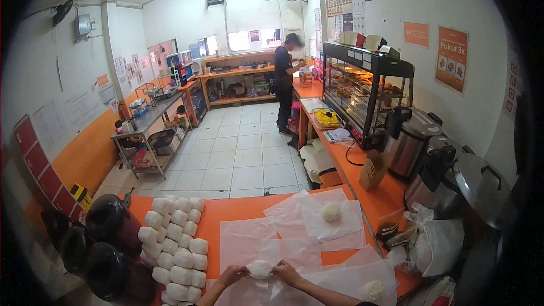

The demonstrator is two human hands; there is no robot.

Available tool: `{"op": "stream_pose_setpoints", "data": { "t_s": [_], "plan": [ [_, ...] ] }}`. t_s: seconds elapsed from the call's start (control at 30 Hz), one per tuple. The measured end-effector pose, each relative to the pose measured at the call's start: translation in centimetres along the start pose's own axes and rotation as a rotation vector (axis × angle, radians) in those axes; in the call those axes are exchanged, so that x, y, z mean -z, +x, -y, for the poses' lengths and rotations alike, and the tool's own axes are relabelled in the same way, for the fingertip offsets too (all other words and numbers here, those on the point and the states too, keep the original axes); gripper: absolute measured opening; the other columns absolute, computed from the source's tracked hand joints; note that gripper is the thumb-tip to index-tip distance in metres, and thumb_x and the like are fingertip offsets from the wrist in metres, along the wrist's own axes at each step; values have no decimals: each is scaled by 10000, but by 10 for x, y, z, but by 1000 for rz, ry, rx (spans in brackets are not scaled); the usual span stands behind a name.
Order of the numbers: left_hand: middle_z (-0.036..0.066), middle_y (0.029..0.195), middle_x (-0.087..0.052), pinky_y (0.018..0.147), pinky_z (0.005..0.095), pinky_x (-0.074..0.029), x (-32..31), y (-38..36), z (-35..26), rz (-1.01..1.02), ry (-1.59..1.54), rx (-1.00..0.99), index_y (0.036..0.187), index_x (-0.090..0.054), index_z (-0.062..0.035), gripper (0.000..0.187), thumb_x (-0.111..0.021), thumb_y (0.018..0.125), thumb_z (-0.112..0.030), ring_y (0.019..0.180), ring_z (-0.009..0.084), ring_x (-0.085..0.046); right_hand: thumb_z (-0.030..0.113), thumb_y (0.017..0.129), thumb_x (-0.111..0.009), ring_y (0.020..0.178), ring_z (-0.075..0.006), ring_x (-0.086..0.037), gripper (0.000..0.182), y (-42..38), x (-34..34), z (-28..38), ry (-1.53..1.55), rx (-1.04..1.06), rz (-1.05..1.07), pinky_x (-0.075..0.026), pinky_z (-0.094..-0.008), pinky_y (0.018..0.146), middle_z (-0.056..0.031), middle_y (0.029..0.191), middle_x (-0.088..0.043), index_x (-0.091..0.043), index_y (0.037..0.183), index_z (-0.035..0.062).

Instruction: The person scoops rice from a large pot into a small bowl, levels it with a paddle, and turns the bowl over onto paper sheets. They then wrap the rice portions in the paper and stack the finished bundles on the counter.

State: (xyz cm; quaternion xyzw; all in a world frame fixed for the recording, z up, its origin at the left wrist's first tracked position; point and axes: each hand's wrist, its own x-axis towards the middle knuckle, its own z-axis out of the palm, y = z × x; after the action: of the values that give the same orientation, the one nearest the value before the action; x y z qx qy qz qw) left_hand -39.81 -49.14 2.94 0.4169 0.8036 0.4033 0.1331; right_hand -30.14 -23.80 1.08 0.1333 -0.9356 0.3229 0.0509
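Observation:
At the front of the orange table (pixel 212 215), a white rounded lump that looks like rice (pixel 260 270) sits between my hands, on or in white wrapping paper. My left hand (pixel 233 275) pinches at its left end, and my right hand (pixel 285 273) pinches at the right end. The fingers look closed on the paper there, though fine detail is too small to see. A rice mound (pixel 331 212) lies on paper sheets farther back, and another mound (pixel 372 290) is to the right. White wrapped packets (pixel 182 258) are stacked on the left.
Dark round containers (pixel 115 224) stand left of the packets. Steel rice cookers (pixel 411 139) and a glass food warmer (pixel 365 88) line the right counter. Plastic bags (pixel 436 246) lie at near right. A person in dark clothes (pixel 283 79) works at the far counter.

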Motion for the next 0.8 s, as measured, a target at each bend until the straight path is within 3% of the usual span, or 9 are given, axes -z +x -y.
{"op": "stream_pose_setpoints", "data": {
  "t_s": [0.17, 0.3, 0.37, 0.4, 0.5, 0.6, 0.7, 0.73, 0.8],
  "plan": [
    [122, 847, -669, 662, 304, -516, 4, 20, -1, 43, -109, 236, 839, -594, -20, 194, -724, 712, -91, 742, 205, -654, 104, 705, -649, 861, -299, -586, 97, 27, 4, -1, 54, -221, 38, -485, -363, 743, -123, 792, -649, -640, 794, 66],
    [130, 843, -668, 687, 326, -516, 9, 55, 16, 364, 150, 261, 833, -600, -27, 303, -783, 622, -143, 758, 241, -650, 96, 684, -657, 799, -327, -587, 66, 52, -14, -15, -29, -410, 126, -483, -387, 737, -141, 725, -644, -655, 743, 66],
    [135, 839, -665, 709, 344, -510, 15, 79, -5, 534, 344, 336, 886, -612, -30, 384, -800, 592, -192, 786, 262, -647, 125, 678, -667, 840, -330, -577, 112, 53, -10, -7, -105, -390, 143, -478, -394, 756, -137, 793, -644, -652, 772, 65],
    [125, 841, -663, 709, 349, -506, 21, 82, -18, 501, 364, 255, 903, -618, -37, 454, -809, 529, -208, 780, 278, -635, 139, 675, -671, 861, -331, -572, 135, 53, -8, -5, -144, -379, 147, -475, -398, 766, -135, 827, -645, -651, 786, 65],
    [109, 860, -660, 721, 345, -499, 5, 90, 16, 489, 361, 122, 917, -621, -50, 474, -813, 506, -189, 777, 280, -624, 170, 690, -661, 944, -325, -543, 194, 40, -8, 0, -197, -247, -101, -462, -408, 795, -124, 952, -618, -640, 855, 70],
    [123, 894, -659, 733, 340, -507, 1, 74, 20, 278, 190, 47, 856, -620, -27, 406, -784, 486, -64, 825, 258, -631, 150, 724, -638, 991, -294, -519, 206, 37, 4, -4, -4, -207, 65, -452, -401, 808, -116, 1015, -582, -617, 917, 80],
    [117, 885, -659, 741, 357, -506, 10, 59, -7, 232, 97, 39, 895, -601, -29, 386, -758, 544, -45, 845, 257, -632, 126, 756, -619, 979, -282, -520, 202, 34, -9, -24, 30, 121, -85, -454, -386, 806, -120, 972, -586, -592, 950, 79],
    [108, 870, -654, 749, 341, -495, 10, 50, -14, 160, -27, 0, 918, -606, -42, 319, -733, 626, -39, 817, 237, -630, 124, 765, -617, 956, -269, -532, 196, 33, -3, -21, 124, 108, -60, -457, -375, 800, -117, 951, -589, -583, 952, 73],
    [120, 881, -660, 738, 323, -501, 15, 39, -33, 153, -75, 193, 922, -604, -46, 274, -708, 669, -34, 823, 220, -638, 120, 784, -611, 910, -244, -556, 186, 25, 12, -6, 311, 85, -2, -462, -353, 787, -111, 909, -595, -566, 955, 62]
  ]
}}
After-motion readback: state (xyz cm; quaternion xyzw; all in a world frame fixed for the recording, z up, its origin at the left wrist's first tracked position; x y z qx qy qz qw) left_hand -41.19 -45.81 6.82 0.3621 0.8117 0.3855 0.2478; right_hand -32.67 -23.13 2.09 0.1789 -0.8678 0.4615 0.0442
